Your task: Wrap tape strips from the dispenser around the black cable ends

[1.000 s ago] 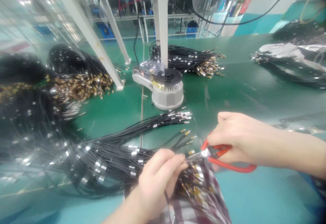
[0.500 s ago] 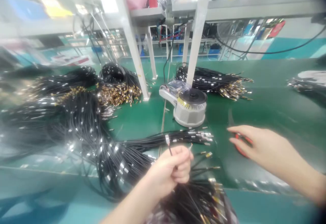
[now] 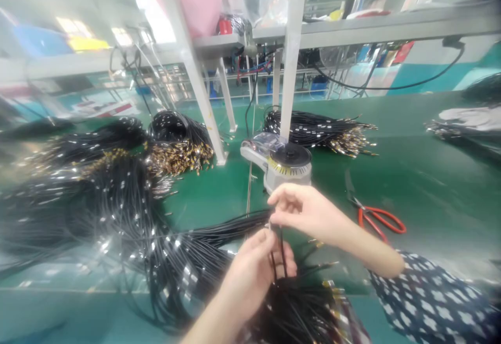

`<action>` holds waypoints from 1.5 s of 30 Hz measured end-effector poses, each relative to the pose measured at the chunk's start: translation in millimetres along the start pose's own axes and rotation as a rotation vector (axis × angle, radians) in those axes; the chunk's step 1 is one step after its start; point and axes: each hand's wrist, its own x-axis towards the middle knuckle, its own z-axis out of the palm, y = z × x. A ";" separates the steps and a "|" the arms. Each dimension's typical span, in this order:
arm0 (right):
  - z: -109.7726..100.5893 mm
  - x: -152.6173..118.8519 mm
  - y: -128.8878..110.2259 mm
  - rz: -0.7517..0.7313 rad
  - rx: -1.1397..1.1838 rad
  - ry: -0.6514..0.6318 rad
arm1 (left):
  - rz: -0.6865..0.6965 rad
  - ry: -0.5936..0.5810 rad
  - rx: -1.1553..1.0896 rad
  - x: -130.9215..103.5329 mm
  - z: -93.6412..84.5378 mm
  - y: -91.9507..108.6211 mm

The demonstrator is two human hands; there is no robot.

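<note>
Since a moment ago, the right hand (image 3: 309, 213) has left the red-handled scissors (image 3: 363, 210) and is now meeting the left hand (image 3: 252, 271) over a black cable (image 3: 284, 255), in front of the white round device (image 3: 288, 176). Closed left fingers are holding the cable; the right's are bending close together, their grip impossible to tell. Scissors are lying right of the device, a cable bundle (image 3: 313, 130) behind it, looped heaps (image 3: 176, 148) left. Hands are hiding the cable's tip; far-left heaps are blurring.
</note>
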 end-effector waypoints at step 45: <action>-38.8 42.0 75.0 0.167 0.271 0.592 | 0.015 0.106 0.193 12.2 -13.9 -9.3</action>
